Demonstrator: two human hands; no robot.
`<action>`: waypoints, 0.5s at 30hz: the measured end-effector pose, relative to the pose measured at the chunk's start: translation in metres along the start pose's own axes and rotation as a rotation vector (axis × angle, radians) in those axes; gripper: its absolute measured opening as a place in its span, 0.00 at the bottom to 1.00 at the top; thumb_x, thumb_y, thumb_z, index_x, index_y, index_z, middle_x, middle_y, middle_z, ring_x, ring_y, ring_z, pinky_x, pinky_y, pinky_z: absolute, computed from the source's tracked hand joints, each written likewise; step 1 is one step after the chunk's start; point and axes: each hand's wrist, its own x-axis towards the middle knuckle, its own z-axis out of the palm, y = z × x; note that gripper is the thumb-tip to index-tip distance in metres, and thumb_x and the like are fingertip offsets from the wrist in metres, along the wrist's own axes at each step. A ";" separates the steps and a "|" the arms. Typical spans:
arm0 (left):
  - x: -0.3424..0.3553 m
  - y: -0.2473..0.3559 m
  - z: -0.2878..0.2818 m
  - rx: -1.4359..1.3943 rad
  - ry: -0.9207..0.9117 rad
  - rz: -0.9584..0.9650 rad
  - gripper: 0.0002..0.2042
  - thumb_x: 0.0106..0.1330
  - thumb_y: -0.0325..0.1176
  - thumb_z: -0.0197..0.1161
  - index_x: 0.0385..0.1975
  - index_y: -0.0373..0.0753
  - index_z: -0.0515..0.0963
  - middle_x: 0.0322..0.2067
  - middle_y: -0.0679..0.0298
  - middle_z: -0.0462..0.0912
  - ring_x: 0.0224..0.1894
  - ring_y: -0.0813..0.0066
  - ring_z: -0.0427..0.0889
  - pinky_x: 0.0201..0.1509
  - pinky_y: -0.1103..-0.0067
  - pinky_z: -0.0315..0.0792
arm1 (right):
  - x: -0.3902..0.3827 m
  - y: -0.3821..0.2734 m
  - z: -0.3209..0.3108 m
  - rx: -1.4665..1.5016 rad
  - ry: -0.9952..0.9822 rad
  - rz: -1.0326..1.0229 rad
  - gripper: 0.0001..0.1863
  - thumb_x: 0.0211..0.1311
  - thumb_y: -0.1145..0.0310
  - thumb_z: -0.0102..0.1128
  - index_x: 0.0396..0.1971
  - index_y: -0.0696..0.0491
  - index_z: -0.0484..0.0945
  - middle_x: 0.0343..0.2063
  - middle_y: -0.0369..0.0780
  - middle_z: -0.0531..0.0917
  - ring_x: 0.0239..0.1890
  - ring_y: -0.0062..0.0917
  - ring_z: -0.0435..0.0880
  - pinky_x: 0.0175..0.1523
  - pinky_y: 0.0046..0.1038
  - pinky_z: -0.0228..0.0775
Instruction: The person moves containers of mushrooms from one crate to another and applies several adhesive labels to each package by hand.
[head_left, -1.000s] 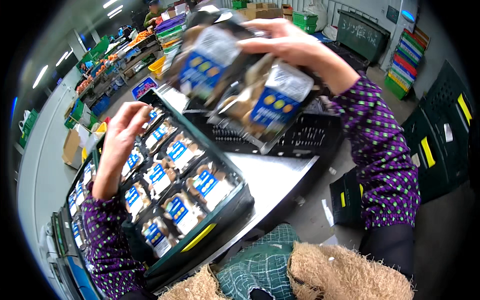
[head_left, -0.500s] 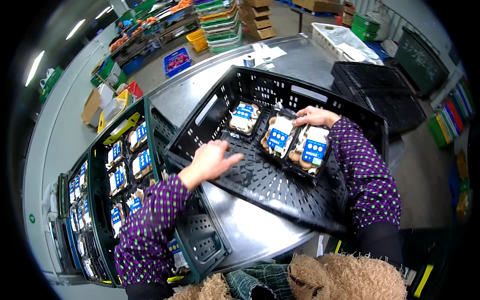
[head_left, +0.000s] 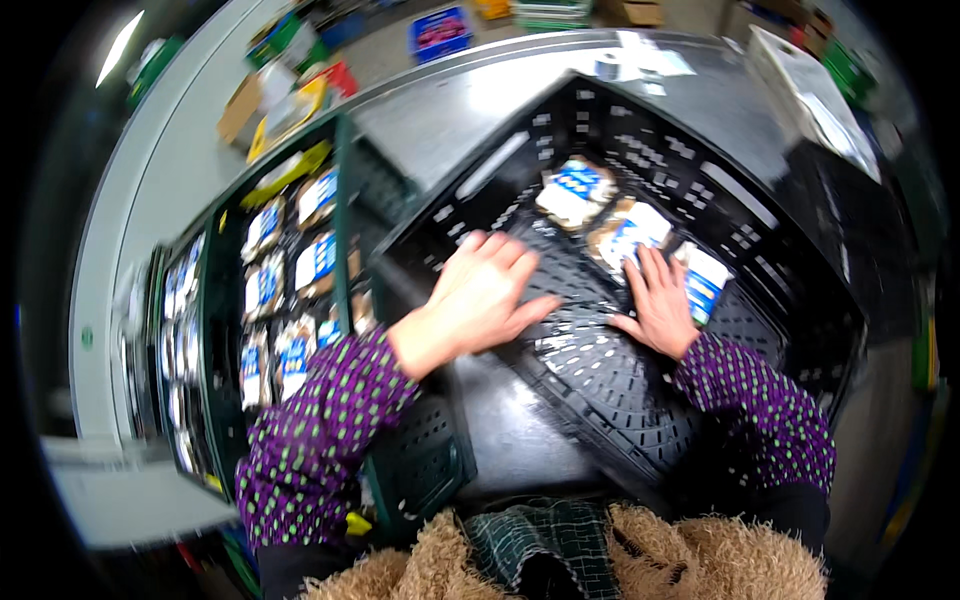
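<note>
Right hand [head_left: 664, 308], fingers loose and spread, rests on the labelled packs [head_left: 632, 230], likely steadying their row in the black crate [head_left: 585, 355]; left hand [head_left: 475, 298] hovers splayed, empty.

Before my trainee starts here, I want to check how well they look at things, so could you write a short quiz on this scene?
1. How many packs show in the black crate?
2. True or false: the left hand is gripping a pack.
3. What colour is the packed crate just left of the black one? A: white. B: dark green. C: red.

Key: 1: three. 2: false, its fingers are extended and no pack shows in it. 3: B.
</note>
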 end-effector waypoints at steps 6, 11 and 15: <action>-0.043 -0.057 -0.091 0.008 0.440 -0.003 0.18 0.57 0.46 0.70 0.35 0.37 0.80 0.31 0.57 0.81 0.36 0.56 0.81 0.40 0.68 0.75 | 0.042 0.029 -0.012 -0.044 0.041 -0.084 0.45 0.45 0.56 0.76 0.62 0.57 0.66 0.64 0.51 0.65 0.65 0.49 0.63 0.67 0.48 0.56; -0.244 -0.118 -0.168 0.284 0.379 -0.320 0.12 0.66 0.39 0.63 0.37 0.35 0.81 0.31 0.60 0.82 0.32 0.72 0.81 0.37 0.78 0.74 | 0.075 -0.133 -0.157 0.679 0.444 0.092 0.23 0.59 0.74 0.64 0.55 0.61 0.73 0.46 0.46 0.80 0.46 0.33 0.81 0.51 0.28 0.73; -0.298 -0.124 -0.113 0.191 0.224 -0.396 0.13 0.61 0.45 0.64 0.31 0.40 0.80 0.32 0.58 0.81 0.38 0.59 0.82 0.40 0.68 0.76 | 0.083 -0.277 -0.202 0.722 0.063 -0.394 0.15 0.62 0.73 0.59 0.47 0.63 0.76 0.35 0.46 0.82 0.36 0.33 0.83 0.43 0.28 0.75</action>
